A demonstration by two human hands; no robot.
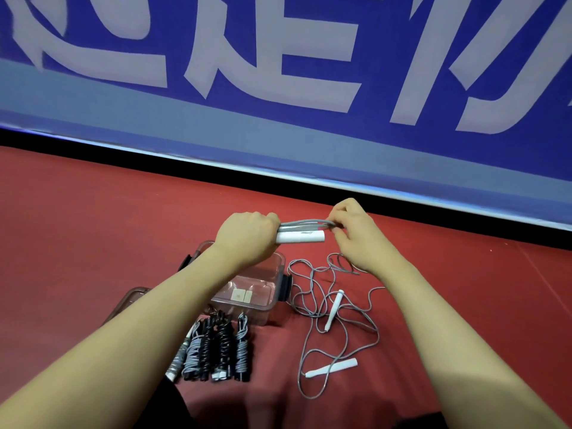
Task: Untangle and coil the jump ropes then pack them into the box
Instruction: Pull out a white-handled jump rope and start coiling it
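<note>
My left hand [247,233] grips a white jump rope handle [301,236] together with several folded loops of its grey cord [305,225], held level above the floor. My right hand [353,230] pinches the other end of those cord loops. Below, a clear plastic box [258,292] stands open on the red floor, partly hidden by my left forearm. A loose grey jump rope [322,305] with two white handles [334,309] [332,368] lies tangled to the right of the box. Several coiled jump ropes [213,351], grey and black, lie side by side in front of the box.
The box lid [130,300] lies on the floor left of the box. A blue banner wall [278,88] with large white characters runs across the back, with a black strip at its base. Red floor [93,227] stretches to the left and right.
</note>
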